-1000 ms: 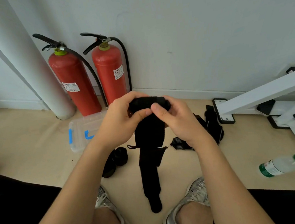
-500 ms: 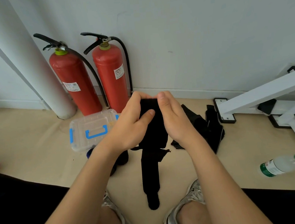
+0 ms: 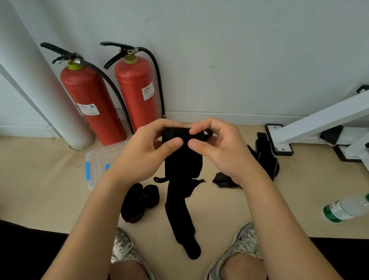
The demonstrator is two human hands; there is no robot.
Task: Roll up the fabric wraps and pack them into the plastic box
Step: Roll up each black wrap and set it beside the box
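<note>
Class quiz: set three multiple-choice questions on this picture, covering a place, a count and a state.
1. Where is the plastic box? A on the floor before the fire extinguishers; B on a lap; C on a shelf.
2. How many fire extinguishers stand there? A one; B two; C four.
3. The black wrap is: A fully rolled; B lying untouched; C partly rolled, tail hanging.
Answers: 1 A, it lies near their bases. 2 B, two red cylinders side by side. 3 C, left hand and right hand pinch its rolled top.

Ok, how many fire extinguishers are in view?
2. One fire extinguisher stands beside the white pillar; the second fire extinguisher stands just right of it, against the wall. None appears hidden.
</note>
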